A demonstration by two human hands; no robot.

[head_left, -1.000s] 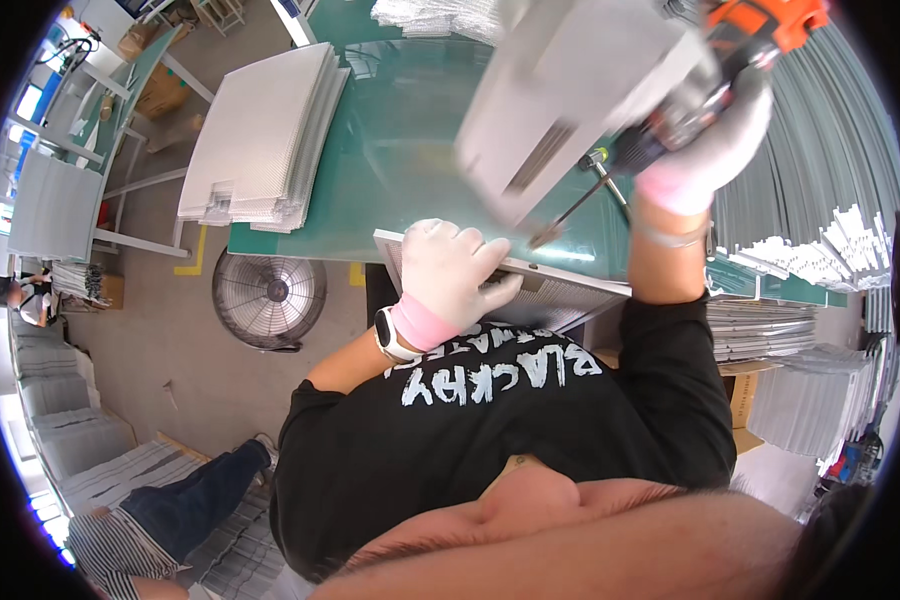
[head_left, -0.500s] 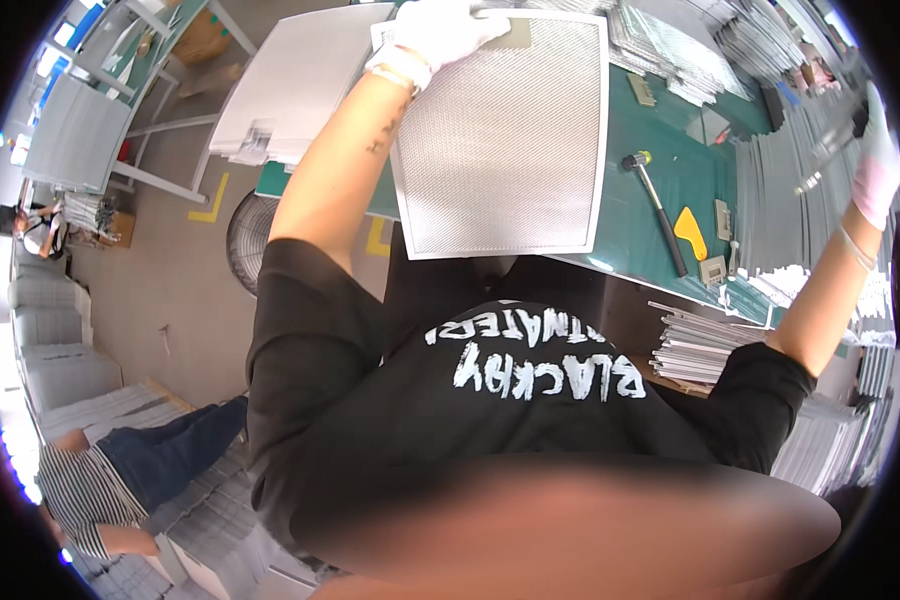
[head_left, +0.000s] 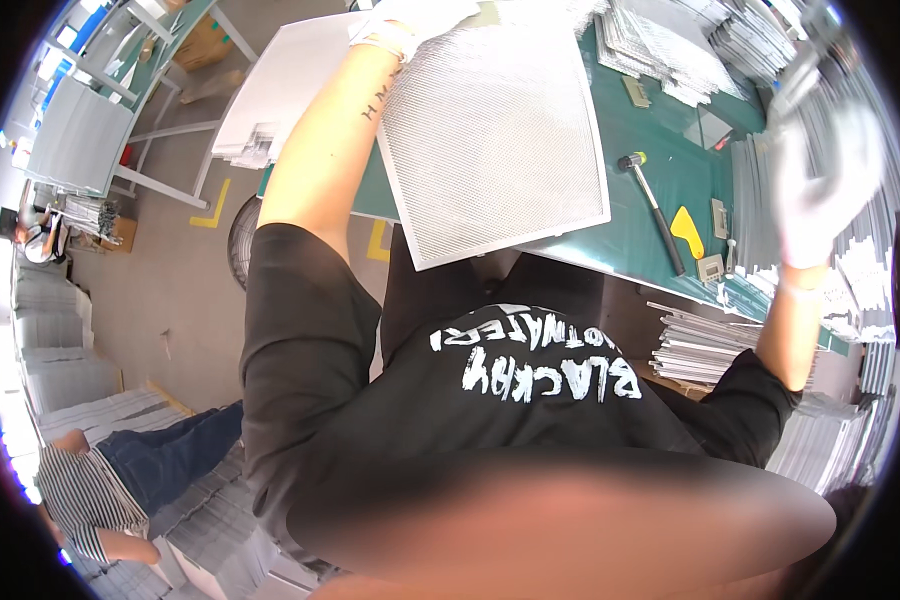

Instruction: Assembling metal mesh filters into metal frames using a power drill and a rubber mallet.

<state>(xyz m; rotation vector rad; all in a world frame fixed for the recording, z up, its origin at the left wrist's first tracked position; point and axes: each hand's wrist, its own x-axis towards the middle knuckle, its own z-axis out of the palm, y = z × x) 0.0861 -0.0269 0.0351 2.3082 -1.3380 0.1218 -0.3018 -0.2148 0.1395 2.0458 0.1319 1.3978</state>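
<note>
A framed panel of pale metal mesh [head_left: 495, 140] slants over the near edge of the green table, its near left corner pointing toward me. My left hand [head_left: 425, 15], in a white glove, is closed on the panel's far left edge; the top of the picture cuts off part of its fingers. Off to the right, my right hand [head_left: 828, 185], also gloved in white, is raised beside stacked grey panels. Motion smears it, but its fingers look apart with nothing seen between them. Above it is a blurred greyish tool [head_left: 822, 30], apart from the hand.
On the green table [head_left: 625, 225] lie a hammer [head_left: 655, 215], a yellow scraper [head_left: 688, 233] and a small grey gauge [head_left: 710, 268]. Mesh sheets [head_left: 660, 50] are piled behind. Pale panels [head_left: 290, 85] stand left, near a floor fan [head_left: 242, 240]. Another person [head_left: 95, 495] is lower left.
The mesh panel has turned, its near edge now tilted, with my left hand shifted slightly left and up. My right hand has come inward and down, away from the greyish tool it was at.
</note>
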